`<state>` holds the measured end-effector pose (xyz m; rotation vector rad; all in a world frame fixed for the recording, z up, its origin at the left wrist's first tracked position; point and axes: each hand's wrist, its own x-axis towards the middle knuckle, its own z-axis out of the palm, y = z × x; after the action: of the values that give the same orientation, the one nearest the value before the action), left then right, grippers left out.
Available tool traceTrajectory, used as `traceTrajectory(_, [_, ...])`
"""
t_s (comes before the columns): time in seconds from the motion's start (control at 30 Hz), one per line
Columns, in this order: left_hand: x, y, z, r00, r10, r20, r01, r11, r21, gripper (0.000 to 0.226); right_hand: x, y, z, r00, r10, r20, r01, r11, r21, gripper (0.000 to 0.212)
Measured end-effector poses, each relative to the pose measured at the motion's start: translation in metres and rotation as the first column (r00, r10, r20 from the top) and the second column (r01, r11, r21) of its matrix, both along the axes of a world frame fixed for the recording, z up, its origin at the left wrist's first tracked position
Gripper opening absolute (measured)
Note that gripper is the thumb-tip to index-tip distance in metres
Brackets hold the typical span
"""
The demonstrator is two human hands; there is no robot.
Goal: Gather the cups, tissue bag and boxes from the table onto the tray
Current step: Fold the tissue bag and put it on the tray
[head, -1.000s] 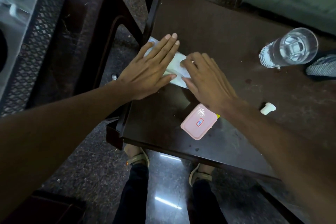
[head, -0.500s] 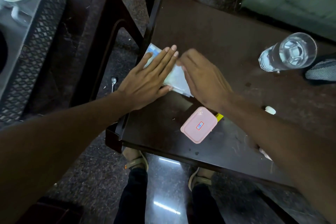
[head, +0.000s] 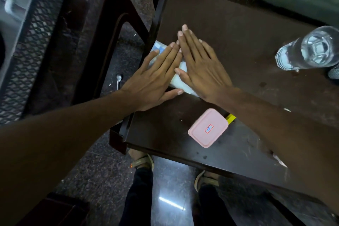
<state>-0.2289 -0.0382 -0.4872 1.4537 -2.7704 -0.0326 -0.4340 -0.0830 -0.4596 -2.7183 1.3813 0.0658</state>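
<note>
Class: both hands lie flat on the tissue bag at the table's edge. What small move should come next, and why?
Probably curl the fingers of the left hand and right hand round the tissue bag to lift it: both lie flat, gripping nothing.

Dark table [head: 229, 29] (scuffed): tissue bag [head: 180, 83], pink box [head: 208, 127], glass [head: 310, 50].

Dark table [head: 229, 29] on speckled floor [head: 102, 169]

On the table [head: 229, 29]: tissue bag [head: 180, 83] by the left edge, under left hand [head: 156, 79] and right hand [head: 201, 68]. Box [head: 208, 127] nearer, just right. Glass [head: 310, 50] far right. Spoon [head: 118, 80] down on the floor, left.
</note>
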Motion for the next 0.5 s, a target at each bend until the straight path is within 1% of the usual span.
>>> traceTrajectory(0.07, [0.000, 0.000, 0.012, 0.999, -0.006, 0.034, 0.004, 0.998, 0.057, 0.094, 0.003, -0.001, 0.011, 0.999, 0.001, -0.039, 0.000, 0.999, 0.036, 0.075])
traceTrajectory(0.13, [0.002, -0.001, 0.026, 0.999, -0.022, 0.041, 0.018, 0.995, 0.095, 0.093, 0.002, -0.001, 0.025, 0.998, -0.030, -0.055, 0.035, 0.995, 0.089, 0.078])
traceTrajectory(0.2, [0.004, -0.004, 0.039, 1.000, 0.001, -0.023, 0.001, 0.994, 0.112, 0.088, -0.005, 0.001, 0.039, 0.992, -0.127, -0.013, 0.128, 0.983, 0.132, 0.076])
traceTrajectory(0.27, [0.007, -0.008, 0.050, 0.987, 0.101, -0.127, -0.086, 0.988, 0.125, 0.076, -0.015, 0.008, 0.048, 0.970, -0.236, 0.065, 0.226, 0.965, 0.130, 0.067])
traceTrajectory(0.3, [0.008, -0.010, 0.054, 0.972, 0.173, -0.157, -0.151, 0.978, 0.143, 0.070, -0.021, 0.013, 0.050, 0.961, -0.261, 0.088, 0.250, 0.961, 0.116, 0.062])
traceTrajectory(0.4, [0.014, -0.014, 0.057, 0.934, 0.334, -0.127, -0.295, 0.922, 0.252, 0.069, -0.028, 0.029, 0.050, 0.965, -0.242, 0.098, 0.232, 0.967, 0.103, 0.045])
traceTrajectory(0.43, [0.016, -0.014, 0.057, 0.924, 0.365, -0.117, -0.318, 0.901, 0.296, 0.070, -0.028, 0.034, 0.048, 0.961, -0.255, 0.107, 0.241, 0.962, 0.128, 0.041])
traceTrajectory(0.5, [0.014, -0.015, 0.061, 0.894, 0.428, -0.131, -0.354, 0.856, 0.376, 0.070, -0.025, 0.038, 0.046, 0.929, -0.349, 0.127, 0.317, 0.924, 0.215, 0.037])
